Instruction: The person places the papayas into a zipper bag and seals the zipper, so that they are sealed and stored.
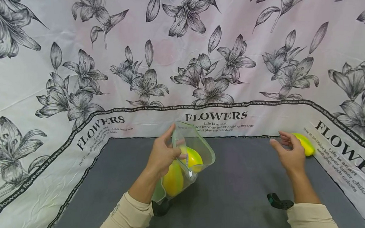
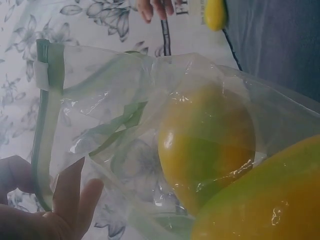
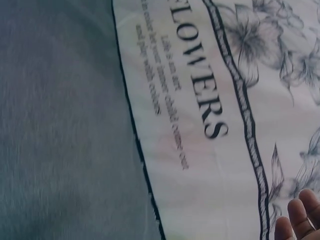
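Held clear zip bag (image 1: 201,136), probably limp and slick, by green rim (image 2: 40,135) in left hand (image 1: 163,156) over surface (image 1: 239,179), with two yellow-green fruits (image 1: 173,179) inside; had right hand (image 1: 292,153) empty, with fingers apart, near third fruit (image 1: 308,146) at far right, likely smooth, best cupped round middle

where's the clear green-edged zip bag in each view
Head: the clear green-edged zip bag is just below centre, held by the left hand.
Left wrist: it spans the middle and right, its green zip edge toward the left.
Right wrist: not in it.
Shared landmark: the floral cloth shows in all three.
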